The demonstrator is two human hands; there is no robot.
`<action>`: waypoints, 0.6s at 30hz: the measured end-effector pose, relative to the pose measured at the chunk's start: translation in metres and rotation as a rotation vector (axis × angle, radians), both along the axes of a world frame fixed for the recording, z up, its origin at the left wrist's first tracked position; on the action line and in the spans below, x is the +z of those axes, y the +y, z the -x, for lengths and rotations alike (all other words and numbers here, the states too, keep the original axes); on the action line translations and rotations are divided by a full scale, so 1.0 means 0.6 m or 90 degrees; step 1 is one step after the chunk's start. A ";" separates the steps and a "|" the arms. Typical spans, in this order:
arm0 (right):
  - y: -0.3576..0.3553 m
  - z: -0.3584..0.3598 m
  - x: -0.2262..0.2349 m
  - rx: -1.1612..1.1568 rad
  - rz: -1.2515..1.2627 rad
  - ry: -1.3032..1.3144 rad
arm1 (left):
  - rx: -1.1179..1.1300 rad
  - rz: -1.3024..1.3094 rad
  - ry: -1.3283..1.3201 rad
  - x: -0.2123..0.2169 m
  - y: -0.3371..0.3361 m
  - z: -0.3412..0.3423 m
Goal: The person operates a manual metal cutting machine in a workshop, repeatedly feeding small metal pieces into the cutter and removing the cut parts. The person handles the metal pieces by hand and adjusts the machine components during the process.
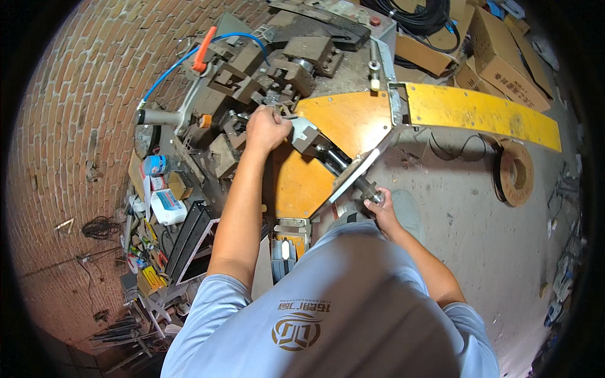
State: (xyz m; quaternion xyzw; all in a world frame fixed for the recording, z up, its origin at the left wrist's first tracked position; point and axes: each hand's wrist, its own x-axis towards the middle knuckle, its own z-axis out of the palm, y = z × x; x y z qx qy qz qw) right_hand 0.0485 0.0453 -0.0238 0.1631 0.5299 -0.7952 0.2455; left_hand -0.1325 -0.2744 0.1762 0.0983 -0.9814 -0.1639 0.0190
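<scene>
My left hand (pixel 268 129) is closed in a fist over the metal parts of a machine, beside a grey metal block (pixel 307 140). What its fingers hold is hidden. From that block a dark shiny cylinder (pixel 333 159) runs down to the right, toward the edge of a yellow plate (pixel 343 113). Past the edge a metal shaft (pixel 367 188) sticks out, and my right hand (pixel 384 211) has its fingers closed round the shaft's end, near my waist.
An orange lever (pixel 205 49) and a blue hose (pixel 183 62) rise at the machine's far left. A long yellow arm (pixel 482 113) extends right. Cardboard boxes (pixel 507 60) and a brown reel (pixel 515 172) lie right. A white jug (pixel 168 208) stands left among clutter by the brick wall (pixel 69 138).
</scene>
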 end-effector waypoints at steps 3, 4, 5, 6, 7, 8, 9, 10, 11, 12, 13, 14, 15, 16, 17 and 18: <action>0.002 0.001 0.004 -0.005 0.068 -0.074 | 0.000 -0.004 0.011 -0.002 -0.001 0.000; 0.012 0.005 0.005 -0.009 0.154 -0.146 | -0.001 -0.004 0.014 -0.003 -0.001 0.001; 0.020 0.013 0.004 0.007 0.232 -0.199 | -0.002 -0.001 0.014 -0.003 -0.001 0.001; 0.029 0.019 0.004 0.011 0.296 -0.266 | -0.001 -0.005 0.012 -0.003 -0.001 0.000; 0.035 0.025 0.002 -0.004 0.329 -0.343 | 0.002 -0.007 0.005 -0.003 -0.001 0.000; 0.035 0.023 0.000 0.006 0.297 -0.284 | 0.009 -0.008 -0.005 -0.003 -0.001 0.000; 0.033 0.021 -0.003 0.008 0.243 -0.245 | 0.016 -0.009 -0.014 -0.003 -0.001 0.000; 0.029 0.018 -0.005 0.010 0.207 -0.200 | -0.004 -0.007 -0.007 -0.003 -0.002 -0.001; 0.021 0.011 -0.008 0.015 0.177 -0.161 | -0.006 -0.009 -0.006 -0.003 -0.003 -0.001; 0.015 0.004 -0.009 0.016 0.094 -0.099 | -0.007 -0.006 -0.004 -0.004 -0.004 -0.001; 0.011 0.000 -0.010 0.034 0.022 0.005 | -0.011 -0.004 -0.001 -0.005 -0.005 -0.001; 0.005 -0.004 -0.010 0.048 -0.051 0.101 | -0.016 -0.006 0.006 -0.006 -0.006 -0.001; 0.005 -0.004 -0.009 0.056 -0.146 0.189 | -0.013 -0.006 -0.001 -0.007 -0.007 0.000; 0.005 -0.003 -0.007 0.067 -0.123 0.170 | -0.013 -0.005 -0.004 -0.009 -0.007 0.000; 0.008 0.002 -0.004 0.072 -0.121 0.144 | -0.016 0.001 0.000 -0.010 -0.008 0.001; 0.013 0.009 0.000 0.077 -0.119 0.118 | -0.012 0.000 -0.005 -0.012 -0.009 0.001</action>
